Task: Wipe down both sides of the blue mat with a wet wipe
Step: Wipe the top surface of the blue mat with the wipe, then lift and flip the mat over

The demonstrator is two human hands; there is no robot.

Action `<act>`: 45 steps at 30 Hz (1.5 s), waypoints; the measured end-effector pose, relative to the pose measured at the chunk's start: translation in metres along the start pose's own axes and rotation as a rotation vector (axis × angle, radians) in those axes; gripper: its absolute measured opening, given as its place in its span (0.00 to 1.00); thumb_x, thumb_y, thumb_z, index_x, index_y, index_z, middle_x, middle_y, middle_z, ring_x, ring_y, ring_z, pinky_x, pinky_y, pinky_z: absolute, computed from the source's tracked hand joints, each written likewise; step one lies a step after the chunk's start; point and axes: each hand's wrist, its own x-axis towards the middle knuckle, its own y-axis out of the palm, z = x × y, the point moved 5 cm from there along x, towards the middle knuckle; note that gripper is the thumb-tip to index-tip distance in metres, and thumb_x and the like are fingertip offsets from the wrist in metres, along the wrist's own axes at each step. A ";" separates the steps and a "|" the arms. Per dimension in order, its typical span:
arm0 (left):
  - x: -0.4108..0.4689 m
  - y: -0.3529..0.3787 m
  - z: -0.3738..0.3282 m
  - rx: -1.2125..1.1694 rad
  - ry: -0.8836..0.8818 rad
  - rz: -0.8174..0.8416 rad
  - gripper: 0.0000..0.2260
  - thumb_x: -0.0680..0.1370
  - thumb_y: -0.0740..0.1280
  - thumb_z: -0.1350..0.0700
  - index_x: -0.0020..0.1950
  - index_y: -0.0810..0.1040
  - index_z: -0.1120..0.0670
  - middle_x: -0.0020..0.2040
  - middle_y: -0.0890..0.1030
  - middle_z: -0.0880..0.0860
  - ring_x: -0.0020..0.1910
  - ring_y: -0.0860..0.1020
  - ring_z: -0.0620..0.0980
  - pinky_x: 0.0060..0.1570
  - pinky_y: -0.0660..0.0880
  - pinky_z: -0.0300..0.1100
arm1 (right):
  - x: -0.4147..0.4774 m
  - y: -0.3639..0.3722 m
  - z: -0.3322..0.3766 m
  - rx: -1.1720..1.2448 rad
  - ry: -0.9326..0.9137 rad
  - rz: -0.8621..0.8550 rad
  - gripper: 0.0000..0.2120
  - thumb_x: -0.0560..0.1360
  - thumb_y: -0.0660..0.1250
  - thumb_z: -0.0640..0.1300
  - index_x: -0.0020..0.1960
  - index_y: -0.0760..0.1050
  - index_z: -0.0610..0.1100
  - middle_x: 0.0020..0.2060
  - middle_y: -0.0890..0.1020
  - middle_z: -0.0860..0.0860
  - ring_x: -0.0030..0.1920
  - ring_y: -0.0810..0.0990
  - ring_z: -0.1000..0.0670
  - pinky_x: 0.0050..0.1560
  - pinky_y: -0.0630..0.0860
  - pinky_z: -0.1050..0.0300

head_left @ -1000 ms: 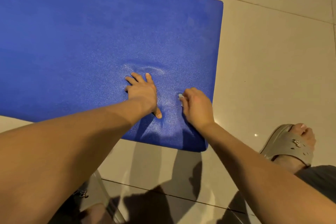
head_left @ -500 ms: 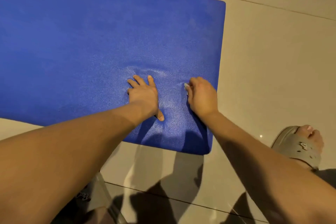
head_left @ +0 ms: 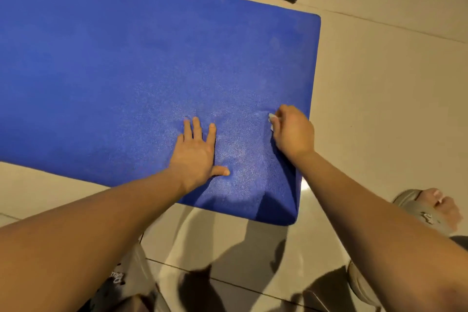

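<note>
A sandal (head_left: pixel 428 213) on the person's foot shows at the right, blurred. The left hand (head_left: pixel 195 152) presses flat on the mat (head_left: pixel 126 58), its grip wide with the fingers straight. Just beside it, near the mat's right edge, the right hand (head_left: pixel 291 132) curls its grip round the wipe (head_left: pixel 271 117), which is mostly hidden apart from a pale corner. The mat lies on the floor (head_left: pixel 379 83) and is cut off at the left. Since half a second ago, the right hand has slid farther up the mat and the left fingers have flattened.
</note>
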 end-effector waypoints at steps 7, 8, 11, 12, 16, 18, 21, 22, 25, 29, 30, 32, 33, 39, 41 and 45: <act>-0.034 0.008 0.000 -0.098 0.041 0.002 0.41 0.80 0.56 0.32 0.83 0.43 0.51 0.82 0.44 0.62 0.81 0.45 0.63 0.78 0.54 0.57 | -0.102 0.029 0.064 0.091 -0.139 0.220 0.13 0.83 0.61 0.47 0.42 0.73 0.44 0.42 0.79 0.45 0.42 0.77 0.40 0.39 0.70 0.48; -0.042 0.010 0.002 -0.117 0.049 0.002 0.38 0.81 0.56 0.34 0.83 0.45 0.51 0.82 0.45 0.61 0.81 0.46 0.61 0.78 0.55 0.56 | -0.121 0.032 0.071 0.098 -0.187 0.257 0.13 0.83 0.61 0.47 0.43 0.75 0.44 0.42 0.79 0.45 0.42 0.77 0.41 0.39 0.72 0.48; -0.061 0.019 0.009 -0.133 0.063 -0.010 0.36 0.82 0.58 0.37 0.83 0.49 0.51 0.83 0.46 0.58 0.81 0.48 0.59 0.78 0.55 0.56 | -0.163 0.028 0.067 0.046 -0.356 0.343 0.09 0.82 0.63 0.46 0.44 0.75 0.46 0.42 0.79 0.48 0.43 0.78 0.43 0.38 0.75 0.48; -0.066 0.022 0.010 -0.131 0.064 -0.004 0.36 0.82 0.58 0.37 0.83 0.49 0.51 0.83 0.47 0.57 0.82 0.48 0.58 0.78 0.55 0.56 | -0.172 0.022 0.057 0.016 -0.414 0.367 0.08 0.82 0.63 0.46 0.44 0.74 0.47 0.42 0.79 0.48 0.43 0.79 0.43 0.38 0.76 0.49; -0.077 0.023 0.011 -0.164 0.029 0.002 0.34 0.81 0.61 0.38 0.82 0.55 0.50 0.82 0.53 0.55 0.80 0.53 0.57 0.77 0.56 0.56 | -0.174 -0.010 -0.015 -0.138 -0.293 0.349 0.06 0.80 0.61 0.48 0.47 0.74 0.47 0.45 0.80 0.49 0.46 0.80 0.43 0.40 0.76 0.49; -0.083 0.020 0.009 -0.210 -0.058 -0.043 0.29 0.80 0.63 0.39 0.77 0.65 0.51 0.77 0.64 0.55 0.75 0.63 0.56 0.71 0.63 0.53 | -0.169 -0.029 -0.056 -0.196 -0.010 0.289 0.06 0.79 0.62 0.47 0.47 0.73 0.46 0.46 0.79 0.48 0.46 0.80 0.42 0.40 0.73 0.50; -0.098 0.020 0.006 -0.502 -0.391 -0.128 0.21 0.78 0.67 0.42 0.64 0.76 0.55 0.62 0.73 0.57 0.63 0.72 0.58 0.59 0.72 0.52 | -0.164 -0.052 -0.088 0.034 0.419 0.146 0.09 0.79 0.62 0.46 0.45 0.72 0.41 0.44 0.78 0.45 0.43 0.78 0.41 0.39 0.70 0.52; -0.105 0.027 0.005 -0.682 -0.532 -0.126 0.21 0.77 0.69 0.44 0.63 0.75 0.56 0.61 0.74 0.58 0.61 0.73 0.60 0.58 0.73 0.53 | -0.162 -0.054 -0.085 0.180 0.525 0.130 0.09 0.78 0.63 0.44 0.44 0.73 0.39 0.42 0.80 0.44 0.42 0.79 0.41 0.39 0.72 0.52; -0.118 0.052 -0.005 -1.185 -0.846 -0.042 0.29 0.71 0.76 0.49 0.65 0.67 0.57 0.62 0.74 0.61 0.57 0.77 0.64 0.56 0.76 0.53 | -0.152 -0.034 -0.068 0.557 0.718 0.189 0.07 0.72 0.65 0.41 0.42 0.74 0.37 0.34 0.81 0.43 0.33 0.79 0.42 0.36 0.78 0.49; -0.115 0.061 -0.008 -1.615 -1.039 -0.062 0.35 0.64 0.79 0.54 0.61 0.60 0.56 0.60 0.75 0.59 0.52 0.78 0.62 0.56 0.79 0.57 | -0.145 -0.010 -0.060 0.656 0.717 0.334 0.16 0.57 0.61 0.40 0.40 0.76 0.32 0.32 0.80 0.36 0.33 0.80 0.37 0.36 0.79 0.44; -0.115 0.060 -0.009 -1.694 -1.072 -0.077 0.37 0.63 0.80 0.54 0.62 0.60 0.56 0.60 0.75 0.59 0.52 0.78 0.63 0.56 0.79 0.58 | -0.143 -0.016 -0.060 0.648 0.706 0.368 0.15 0.57 0.61 0.38 0.40 0.76 0.32 0.33 0.81 0.35 0.34 0.82 0.34 0.38 0.82 0.40; -0.114 0.060 -0.012 -1.782 -1.102 -0.112 0.41 0.62 0.81 0.55 0.67 0.60 0.55 0.60 0.74 0.58 0.53 0.77 0.63 0.57 0.79 0.59 | -0.139 -0.048 -0.047 0.642 0.709 0.354 0.08 0.64 0.61 0.32 0.42 0.75 0.32 0.35 0.81 0.35 0.36 0.82 0.33 0.42 0.83 0.35; -0.116 0.059 -0.015 -1.806 -1.108 -0.140 0.43 0.62 0.82 0.54 0.69 0.60 0.55 0.60 0.74 0.58 0.54 0.77 0.63 0.58 0.78 0.60 | -0.135 -0.061 -0.044 0.656 0.713 0.349 0.06 0.67 0.60 0.30 0.43 0.74 0.32 0.35 0.80 0.35 0.35 0.81 0.34 0.43 0.83 0.36; -0.136 0.022 -0.023 -2.222 -1.236 -0.299 0.33 0.68 0.81 0.50 0.67 0.68 0.56 0.62 0.77 0.55 0.55 0.80 0.59 0.48 0.78 0.51 | -0.110 -0.122 -0.014 0.683 0.577 0.378 0.13 0.70 0.52 0.26 0.47 0.73 0.34 0.32 0.75 0.36 0.31 0.74 0.41 0.37 0.75 0.46; -0.138 -0.002 -0.020 -2.259 -1.193 -0.358 0.28 0.72 0.79 0.51 0.67 0.72 0.56 0.62 0.79 0.54 0.55 0.80 0.57 0.47 0.77 0.50 | -0.101 -0.143 0.002 0.637 0.487 0.423 0.18 0.76 0.50 0.29 0.58 0.72 0.40 0.35 0.74 0.39 0.32 0.71 0.43 0.35 0.71 0.50; -0.148 -0.063 -0.007 -2.222 -1.115 -0.544 0.22 0.75 0.76 0.55 0.66 0.74 0.58 0.59 0.79 0.54 0.50 0.80 0.55 0.47 0.78 0.47 | -0.079 -0.187 0.039 0.336 0.148 0.544 0.23 0.78 0.50 0.31 0.66 0.72 0.48 0.42 0.79 0.42 0.34 0.73 0.45 0.32 0.69 0.55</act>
